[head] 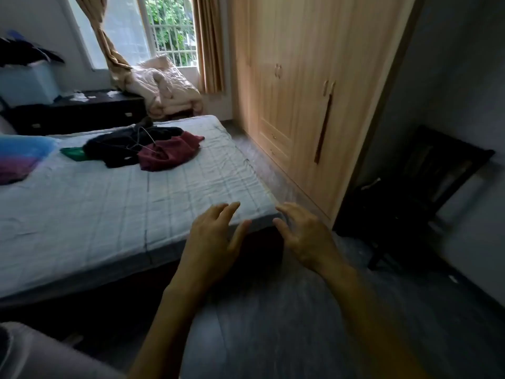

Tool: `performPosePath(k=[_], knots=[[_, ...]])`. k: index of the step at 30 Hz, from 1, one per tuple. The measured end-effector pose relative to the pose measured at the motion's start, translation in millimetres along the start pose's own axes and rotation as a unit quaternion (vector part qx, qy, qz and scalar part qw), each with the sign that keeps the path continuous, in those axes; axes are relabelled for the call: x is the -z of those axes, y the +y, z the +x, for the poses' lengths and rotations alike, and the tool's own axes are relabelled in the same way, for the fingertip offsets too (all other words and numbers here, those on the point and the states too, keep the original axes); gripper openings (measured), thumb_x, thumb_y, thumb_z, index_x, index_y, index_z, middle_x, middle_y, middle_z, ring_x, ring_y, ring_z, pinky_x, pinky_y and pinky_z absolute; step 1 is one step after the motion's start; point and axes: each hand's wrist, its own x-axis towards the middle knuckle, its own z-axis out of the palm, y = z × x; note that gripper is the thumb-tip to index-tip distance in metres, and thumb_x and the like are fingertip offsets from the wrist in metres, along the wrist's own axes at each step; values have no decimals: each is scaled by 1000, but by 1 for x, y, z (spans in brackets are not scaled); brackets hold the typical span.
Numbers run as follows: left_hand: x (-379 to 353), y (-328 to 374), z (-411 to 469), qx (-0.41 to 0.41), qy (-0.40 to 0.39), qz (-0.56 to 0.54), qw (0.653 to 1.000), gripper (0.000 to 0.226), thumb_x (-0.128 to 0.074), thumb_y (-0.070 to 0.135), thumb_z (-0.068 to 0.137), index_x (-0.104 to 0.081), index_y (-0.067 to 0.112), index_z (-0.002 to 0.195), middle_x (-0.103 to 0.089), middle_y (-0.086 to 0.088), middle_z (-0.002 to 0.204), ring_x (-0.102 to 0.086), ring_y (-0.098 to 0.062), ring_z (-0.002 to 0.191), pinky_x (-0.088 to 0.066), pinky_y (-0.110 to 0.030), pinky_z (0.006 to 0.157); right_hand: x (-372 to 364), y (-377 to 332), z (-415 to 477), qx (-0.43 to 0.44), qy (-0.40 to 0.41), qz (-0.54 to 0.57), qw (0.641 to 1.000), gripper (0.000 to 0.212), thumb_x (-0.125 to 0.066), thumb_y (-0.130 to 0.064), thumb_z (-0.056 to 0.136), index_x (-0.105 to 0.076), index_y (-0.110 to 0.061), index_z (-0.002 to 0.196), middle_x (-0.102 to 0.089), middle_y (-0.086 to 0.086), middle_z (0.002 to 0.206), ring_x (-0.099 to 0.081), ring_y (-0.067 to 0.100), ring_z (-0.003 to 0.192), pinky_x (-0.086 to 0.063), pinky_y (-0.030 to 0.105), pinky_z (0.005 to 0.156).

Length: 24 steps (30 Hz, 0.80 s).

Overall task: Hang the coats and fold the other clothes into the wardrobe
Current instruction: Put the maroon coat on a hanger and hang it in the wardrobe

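- Left hand (216,239): bare, fingers spread and relaxed, holding nothing; it hovers over the near right corner of the bed, apparently on its way to the clothes.
- Right hand (303,236): bare, fingers loosely splayed, empty; it hangs just beside that corner, over the floor.
- Bed with pale blue-grey checked sheet (109,209): fills the left and middle; it serves as the sorting surface.
- Black crumpled garment (117,149): far on the bed, well apart from both hands; whether it is a coat cannot be told.
- Maroon crumpled garment (166,153): touching the black one at its right; unfolded.
- Green folded cloth (72,154): just left of the black garment.
- Thin wire hanger (138,138): lying on top of the heap, probably kept there for hanging a coat.
- Tall light wooden wardrobe (287,91): along the right wall; doors closed, so they must be opened before anything goes in.
- Blue plastic basin (24,151): far left on the bed, purple cloth below it.
- Cream bunched quilt (164,86): piled far off by the window.
- Dark wooden chair (437,181): right, beside the wardrobe.
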Motion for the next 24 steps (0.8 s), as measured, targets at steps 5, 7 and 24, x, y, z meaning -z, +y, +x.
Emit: performPosePath(k=[5, 7, 24], knots=[[-27, -8, 16, -27, -32, -12, 999, 66, -31, 60, 86, -51, 18, 133, -56, -6, 132, -52, -22, 120, -43, -45, 101, 4, 12, -6, -32, 11, -22, 999, 36, -56, -34, 93, -59, -17, 125, -58, 1, 129, -52, 16, 118, -33, 17, 96], [-40, -4, 23, -34, -38, -15, 999, 65, -32, 59, 86, -52, 18, 132, -57, -7, 130, -53, -22, 118, -43, -45, 100, 7, 23, -8, -47, 14, -26, 998, 36, -56, -32, 93, -59, -15, 125, -58, 3, 129, -52, 18, 119, -32, 18, 96], [-191, 109, 211, -53, -146, 5, 988, 66, -35, 61, 86, -50, 19, 135, -53, -6, 135, -50, -23, 121, -39, -37, 104, 82, 232, 96, -141, 30, -4, 990, 41, -52, -39, 94, -55, -20, 131, -52, -1, 137, -46, 15, 126, -32, 23, 104]])
